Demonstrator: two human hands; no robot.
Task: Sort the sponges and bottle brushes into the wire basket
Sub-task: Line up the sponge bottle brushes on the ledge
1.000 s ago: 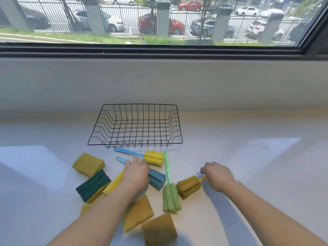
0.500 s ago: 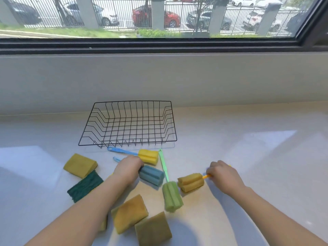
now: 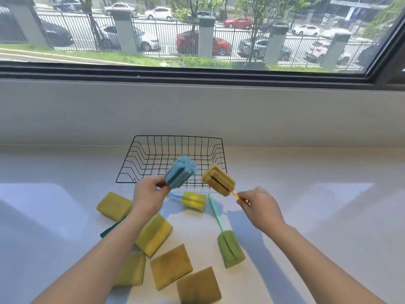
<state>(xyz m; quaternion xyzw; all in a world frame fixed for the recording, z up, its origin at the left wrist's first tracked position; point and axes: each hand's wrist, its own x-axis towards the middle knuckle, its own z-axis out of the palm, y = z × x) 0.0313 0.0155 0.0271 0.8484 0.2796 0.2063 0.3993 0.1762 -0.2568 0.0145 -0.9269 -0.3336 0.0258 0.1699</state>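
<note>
My left hand (image 3: 149, 200) pinches the short stem of a blue bottle brush (image 3: 180, 172), whose ribbed foam head is raised and tilted up to the right, fuzzy at its far end. My right hand (image 3: 259, 208) grips the thin orange handle of a yellow-orange bottle brush (image 3: 218, 179); its slotted foam head points up and to the left, close beside the blue one but apart from it. Both heads hang before the near edge of the wire basket (image 3: 178, 136), a black, shallow rectangle through whose wires only the pale counter (image 3: 317, 216) shows. Just in front of the basket lies a yellow brush with a blue handle (image 3: 194, 200), and nearer me a green brush (image 3: 231, 249). Yellow sponges (image 3: 171, 266) lie scattered between my forearms, with a dark green sponge (image 3: 112, 227) partly hidden under my left arm.
</note>
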